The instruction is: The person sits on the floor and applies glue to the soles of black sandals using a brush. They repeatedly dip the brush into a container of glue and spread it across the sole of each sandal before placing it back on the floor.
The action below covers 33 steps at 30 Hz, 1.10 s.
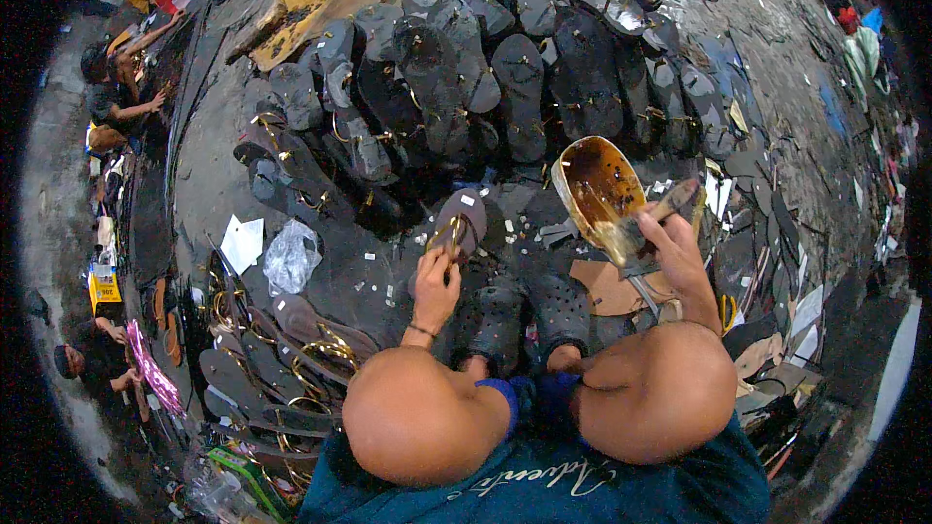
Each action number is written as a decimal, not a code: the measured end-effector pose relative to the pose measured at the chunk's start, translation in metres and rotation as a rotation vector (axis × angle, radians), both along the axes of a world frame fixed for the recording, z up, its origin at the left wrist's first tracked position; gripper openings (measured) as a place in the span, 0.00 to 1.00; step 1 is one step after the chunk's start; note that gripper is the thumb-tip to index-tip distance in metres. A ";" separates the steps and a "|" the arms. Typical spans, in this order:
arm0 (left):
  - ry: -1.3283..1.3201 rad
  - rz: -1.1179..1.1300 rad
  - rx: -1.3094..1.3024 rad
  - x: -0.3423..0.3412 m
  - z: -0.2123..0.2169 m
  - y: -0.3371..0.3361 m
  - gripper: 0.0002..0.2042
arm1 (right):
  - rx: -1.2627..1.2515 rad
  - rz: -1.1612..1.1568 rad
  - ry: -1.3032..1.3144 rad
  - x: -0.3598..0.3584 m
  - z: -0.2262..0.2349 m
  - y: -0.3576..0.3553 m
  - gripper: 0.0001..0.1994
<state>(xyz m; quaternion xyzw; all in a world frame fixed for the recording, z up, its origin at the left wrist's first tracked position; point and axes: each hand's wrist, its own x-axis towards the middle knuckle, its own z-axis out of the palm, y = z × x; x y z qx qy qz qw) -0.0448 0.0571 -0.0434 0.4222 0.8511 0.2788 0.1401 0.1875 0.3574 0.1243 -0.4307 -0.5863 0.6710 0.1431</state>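
Left grip clamped on near end of sandal beyond the clogs, apparently leaving far end unobstructed; right grip clamped on brush by tub, presumably for short reach.

L hand out front, curled in a grip; R hand gripping too; bare knees bent.

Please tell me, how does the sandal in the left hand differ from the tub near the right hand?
The sandal has a flat sole; the tub is hollow. The sandal is dark with gold straps; the tub has a pale rim and brown interior. Both have rounded ends.
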 end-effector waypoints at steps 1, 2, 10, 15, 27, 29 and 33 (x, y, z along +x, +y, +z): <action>0.018 -0.059 0.017 -0.005 0.001 0.015 0.28 | 0.055 0.003 0.033 -0.010 -0.008 -0.003 0.14; 0.034 -0.128 0.048 -0.011 0.002 0.036 0.30 | -0.017 -0.086 -0.005 -0.021 -0.006 -0.006 0.14; -0.699 0.154 0.006 -0.058 0.021 0.117 0.33 | 0.133 0.066 0.374 -0.113 -0.005 -0.030 0.16; -1.789 0.164 0.731 -0.033 0.083 0.110 0.23 | 0.704 0.217 0.289 -0.146 -0.014 -0.048 0.12; -1.544 0.318 0.780 -0.013 0.125 0.114 0.25 | 0.991 0.041 0.349 -0.154 0.010 -0.035 0.10; -1.609 0.249 0.876 -0.028 0.134 0.117 0.25 | 0.862 0.071 0.424 -0.147 0.010 -0.048 0.08; -1.066 0.321 0.839 -0.007 0.132 0.122 0.25 | 0.607 0.008 0.395 -0.155 0.036 -0.047 0.08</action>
